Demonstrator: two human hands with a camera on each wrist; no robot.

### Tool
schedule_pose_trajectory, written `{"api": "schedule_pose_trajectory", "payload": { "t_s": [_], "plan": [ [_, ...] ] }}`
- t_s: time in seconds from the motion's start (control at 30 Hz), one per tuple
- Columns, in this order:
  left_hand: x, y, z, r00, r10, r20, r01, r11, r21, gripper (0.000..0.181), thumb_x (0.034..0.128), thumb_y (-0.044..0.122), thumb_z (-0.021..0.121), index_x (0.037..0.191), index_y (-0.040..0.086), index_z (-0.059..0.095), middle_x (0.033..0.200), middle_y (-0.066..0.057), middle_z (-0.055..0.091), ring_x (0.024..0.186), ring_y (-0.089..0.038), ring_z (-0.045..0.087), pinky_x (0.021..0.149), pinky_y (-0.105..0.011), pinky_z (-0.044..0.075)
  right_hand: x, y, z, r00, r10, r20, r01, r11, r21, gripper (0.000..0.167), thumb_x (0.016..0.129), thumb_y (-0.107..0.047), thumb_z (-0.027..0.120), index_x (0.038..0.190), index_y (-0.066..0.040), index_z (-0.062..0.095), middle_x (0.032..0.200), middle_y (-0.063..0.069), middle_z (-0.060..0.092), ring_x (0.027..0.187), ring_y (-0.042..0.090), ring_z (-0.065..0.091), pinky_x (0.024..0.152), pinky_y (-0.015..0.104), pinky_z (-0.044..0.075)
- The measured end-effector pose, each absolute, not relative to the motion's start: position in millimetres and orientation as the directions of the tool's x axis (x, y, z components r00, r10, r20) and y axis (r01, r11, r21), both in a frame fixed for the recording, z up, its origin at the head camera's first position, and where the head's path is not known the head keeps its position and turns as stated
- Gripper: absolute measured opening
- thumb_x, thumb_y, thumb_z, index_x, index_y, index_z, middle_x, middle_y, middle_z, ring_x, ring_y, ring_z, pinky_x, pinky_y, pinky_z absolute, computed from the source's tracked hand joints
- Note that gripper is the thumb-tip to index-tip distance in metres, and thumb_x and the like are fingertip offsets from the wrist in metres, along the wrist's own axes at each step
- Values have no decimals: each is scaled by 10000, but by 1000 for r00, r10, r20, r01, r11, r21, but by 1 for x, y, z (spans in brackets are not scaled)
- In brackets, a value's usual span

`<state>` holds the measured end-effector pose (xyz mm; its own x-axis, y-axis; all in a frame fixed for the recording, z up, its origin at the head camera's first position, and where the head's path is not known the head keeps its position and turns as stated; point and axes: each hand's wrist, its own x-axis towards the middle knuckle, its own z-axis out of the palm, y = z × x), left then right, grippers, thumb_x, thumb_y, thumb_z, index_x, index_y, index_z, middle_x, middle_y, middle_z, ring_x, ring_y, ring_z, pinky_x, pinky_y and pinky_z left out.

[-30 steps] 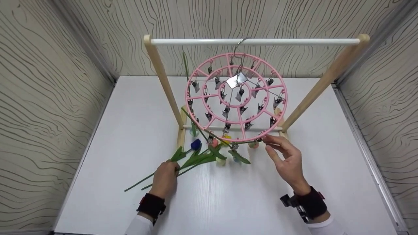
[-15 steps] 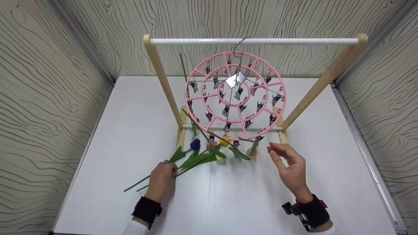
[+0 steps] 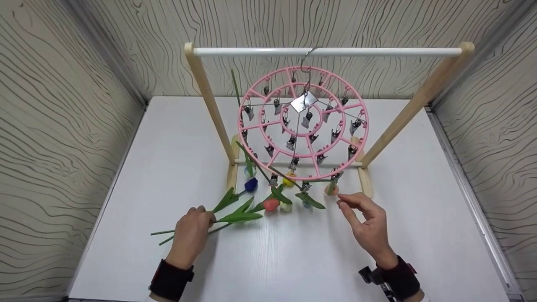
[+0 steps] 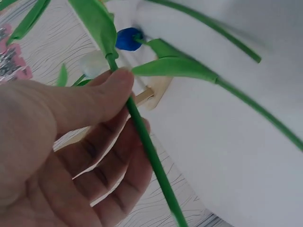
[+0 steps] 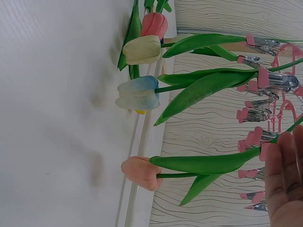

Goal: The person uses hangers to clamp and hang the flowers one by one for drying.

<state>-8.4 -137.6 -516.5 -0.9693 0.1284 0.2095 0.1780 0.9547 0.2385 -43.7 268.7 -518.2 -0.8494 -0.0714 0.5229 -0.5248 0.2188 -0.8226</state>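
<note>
My left hand [image 3: 192, 235] pinches a green stem [image 4: 150, 151] between thumb and fingers; in the head view this flower's head looks to be the coral tulip [image 3: 271, 204]. The dark blue tulip [image 3: 251, 185] lies on the table, its stem passing by that hand. My right hand [image 3: 369, 226] is beside the peach tulip [image 5: 141, 173], fingers relaxed and holding nothing. That tulip hangs head down from a clip on the pink round hanger [image 3: 312, 156]. White [image 5: 142, 49] and pale blue [image 5: 137, 93] tulips hang head down from other clips.
The hanger hooks over the white bar [image 3: 377, 52] of a wooden rack, whose slanting legs [image 3: 209, 105] stand on both sides. Several bare clips dangle from the rings. A yellow tulip [image 3: 289, 179] is below the hanger's near edge. Patterned walls [image 3: 126, 25] enclose the white table [image 3: 268, 260].
My left hand has moved left and slightly nearer, drawing the coral tulip out from under the hanger. My right hand has come off the clip at the peach tulip, which now hangs there.
</note>
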Motion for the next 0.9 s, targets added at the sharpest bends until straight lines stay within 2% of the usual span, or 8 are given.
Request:
{"api": "schedule_pose_trajectory", "payload": {
  "t_s": [0.27,0.47,0.67,0.9],
  "plan": [
    [-1,-125,-500,-971,165,173,201,956,215,138,793,-44,886,810,83,833,741,-35,698,690,-175,616,559,-274,517,-33,257,-506,-832,-135,539,-555,245,-795,390,845,258,721,1118,-8,807,921,122,776,910,41,745,843,127,606],
    [3,-104,-496,-954,243,176,281,929,239,127,814,-14,869,815,109,838,764,-6,708,712,-171,634,597,-251,528,-17,238,-489,-827,-185,531,-562,297,-772,413,797,193,826,1120,-66,820,921,71,779,878,58,735,821,108,599],
    [-1,-78,-496,-923,346,170,379,895,236,93,838,24,863,837,114,837,772,-8,704,706,-173,623,590,-249,518,-6,220,-483,-807,-285,517,-590,356,-725,369,806,86,891,1095,-134,826,974,11,796,889,96,749,846,92,596],
    [-8,-46,-499,-856,451,252,501,844,191,126,851,32,832,808,147,802,758,7,683,708,-167,619,580,-237,477,-4,207,-486,-814,-352,463,-581,490,-650,350,767,14,947,1065,-129,834,979,-40,777,864,108,726,766,122,574]
  ]
}}
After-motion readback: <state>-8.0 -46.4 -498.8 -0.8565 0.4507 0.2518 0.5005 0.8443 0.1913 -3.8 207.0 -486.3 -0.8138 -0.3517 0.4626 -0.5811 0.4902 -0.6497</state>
